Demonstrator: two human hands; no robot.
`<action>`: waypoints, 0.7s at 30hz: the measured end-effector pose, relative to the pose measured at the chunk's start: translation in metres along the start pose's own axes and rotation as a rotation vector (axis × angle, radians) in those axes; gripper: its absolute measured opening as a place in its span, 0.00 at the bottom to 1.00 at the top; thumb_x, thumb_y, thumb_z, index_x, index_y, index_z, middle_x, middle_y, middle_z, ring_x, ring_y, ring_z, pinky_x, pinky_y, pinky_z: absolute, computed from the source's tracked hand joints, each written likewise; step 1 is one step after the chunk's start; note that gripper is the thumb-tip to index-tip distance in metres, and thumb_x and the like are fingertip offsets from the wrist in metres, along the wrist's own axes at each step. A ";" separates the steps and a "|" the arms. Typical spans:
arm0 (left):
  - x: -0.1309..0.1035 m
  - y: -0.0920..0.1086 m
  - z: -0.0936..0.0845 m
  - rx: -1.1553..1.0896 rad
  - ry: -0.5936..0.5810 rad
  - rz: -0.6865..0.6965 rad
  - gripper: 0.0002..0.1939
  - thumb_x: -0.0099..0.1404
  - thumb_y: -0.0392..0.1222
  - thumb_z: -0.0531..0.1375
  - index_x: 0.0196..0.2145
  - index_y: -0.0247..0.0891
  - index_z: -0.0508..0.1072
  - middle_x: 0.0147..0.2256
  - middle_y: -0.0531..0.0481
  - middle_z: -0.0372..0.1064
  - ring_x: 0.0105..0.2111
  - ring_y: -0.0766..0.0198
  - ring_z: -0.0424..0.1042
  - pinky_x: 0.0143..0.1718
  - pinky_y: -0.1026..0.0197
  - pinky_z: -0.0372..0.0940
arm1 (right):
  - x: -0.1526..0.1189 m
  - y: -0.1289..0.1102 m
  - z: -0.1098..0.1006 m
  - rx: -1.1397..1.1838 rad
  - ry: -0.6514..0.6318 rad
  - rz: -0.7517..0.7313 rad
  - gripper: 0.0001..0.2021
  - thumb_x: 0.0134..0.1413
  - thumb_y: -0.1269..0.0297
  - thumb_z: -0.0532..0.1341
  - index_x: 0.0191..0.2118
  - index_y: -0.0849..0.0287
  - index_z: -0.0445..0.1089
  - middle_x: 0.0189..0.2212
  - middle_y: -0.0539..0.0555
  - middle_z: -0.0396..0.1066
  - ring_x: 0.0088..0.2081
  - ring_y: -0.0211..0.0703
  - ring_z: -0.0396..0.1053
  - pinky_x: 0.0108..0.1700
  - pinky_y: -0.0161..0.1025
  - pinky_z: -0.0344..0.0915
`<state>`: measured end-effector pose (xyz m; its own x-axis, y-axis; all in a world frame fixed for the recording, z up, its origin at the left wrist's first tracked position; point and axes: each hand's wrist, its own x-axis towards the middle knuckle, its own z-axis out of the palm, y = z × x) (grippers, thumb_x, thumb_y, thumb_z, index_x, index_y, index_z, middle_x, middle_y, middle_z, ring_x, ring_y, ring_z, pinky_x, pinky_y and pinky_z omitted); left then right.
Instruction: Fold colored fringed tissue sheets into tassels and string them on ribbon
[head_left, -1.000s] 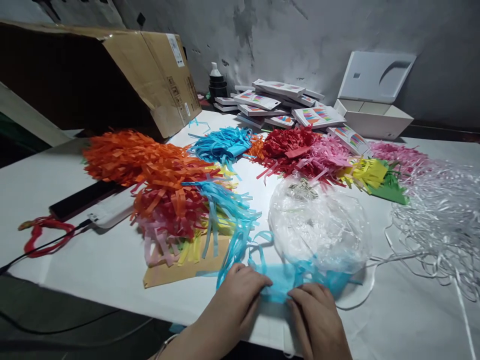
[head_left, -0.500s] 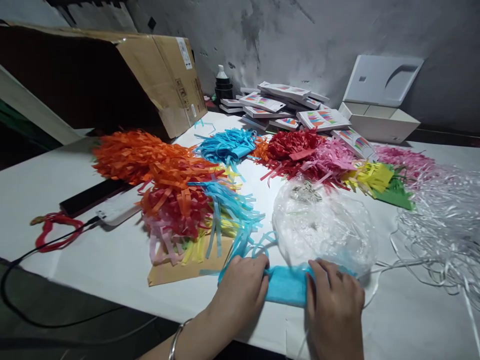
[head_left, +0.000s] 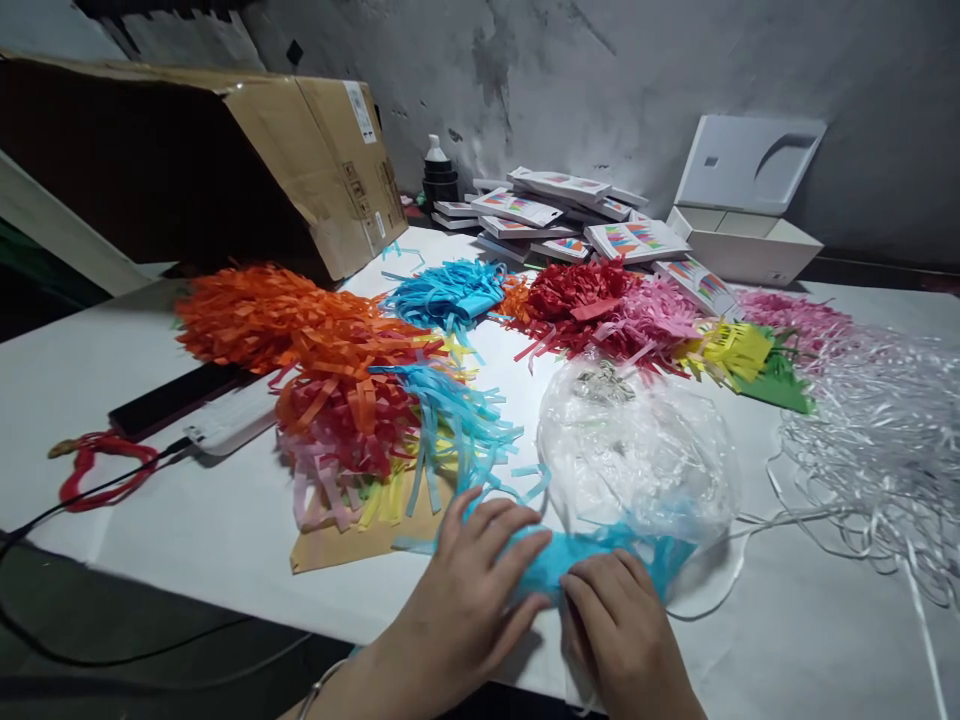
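Note:
A strip of blue tissue paper [head_left: 546,562] with fringed ends lies near the table's front edge. My left hand [head_left: 476,590] rests over its left part, fingers spread and stretched out. At the lower edge of the paper, my right hand [head_left: 626,625] has its fingers bent and pressed together on it; its fingertips are partly hidden. Fringe from the right end of the paper reaches the clear plastic bag [head_left: 637,450] behind. Loose blue fringe [head_left: 480,440] trails from behind my left hand toward a colourful tassel pile.
Orange tassels [head_left: 255,315], red tassels [head_left: 574,300] and pink tassels lie across the table. White string [head_left: 877,430] sprawls at right. Flat printed boxes [head_left: 555,205] are stacked behind, between a cardboard box [head_left: 330,170] and an open white box [head_left: 750,240]. A cabled white device [head_left: 232,420] sits left.
My left hand has loosened from its grip and spread its fingers over the paper. My right hand has moved left and toward me, along the paper's lower edge. The view has shifted slightly.

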<state>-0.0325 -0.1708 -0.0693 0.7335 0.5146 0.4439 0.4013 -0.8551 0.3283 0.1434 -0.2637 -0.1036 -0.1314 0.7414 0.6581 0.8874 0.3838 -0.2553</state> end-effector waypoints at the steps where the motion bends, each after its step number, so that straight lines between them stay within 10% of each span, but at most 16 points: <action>1: -0.002 0.003 0.003 -0.027 -0.039 0.044 0.10 0.70 0.36 0.57 0.48 0.42 0.71 0.47 0.48 0.75 0.50 0.53 0.69 0.64 0.41 0.44 | 0.001 -0.001 -0.001 0.028 -0.026 0.011 0.09 0.65 0.76 0.54 0.38 0.61 0.70 0.31 0.53 0.73 0.35 0.43 0.69 0.49 0.45 0.61; 5: -0.012 0.007 0.021 -0.074 -0.047 0.075 0.11 0.72 0.31 0.53 0.34 0.41 0.71 0.33 0.54 0.74 0.38 0.61 0.70 0.64 0.43 0.43 | 0.002 -0.002 -0.004 0.003 -0.095 0.004 0.13 0.70 0.70 0.49 0.39 0.60 0.71 0.35 0.54 0.74 0.41 0.46 0.70 0.54 0.48 0.55; 21: -0.001 -0.001 0.014 0.246 -0.213 -0.294 0.08 0.68 0.33 0.57 0.32 0.37 0.73 0.38 0.45 0.72 0.39 0.50 0.68 0.43 0.44 0.59 | 0.013 0.006 0.002 -0.331 -0.227 0.359 0.14 0.67 0.69 0.52 0.28 0.55 0.65 0.27 0.53 0.66 0.36 0.53 0.65 0.47 0.53 0.53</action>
<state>-0.0264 -0.1715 -0.0819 0.6553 0.7357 0.1711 0.7094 -0.6773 0.1950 0.1460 -0.2505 -0.0980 0.1459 0.9084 0.3918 0.9811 -0.0820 -0.1751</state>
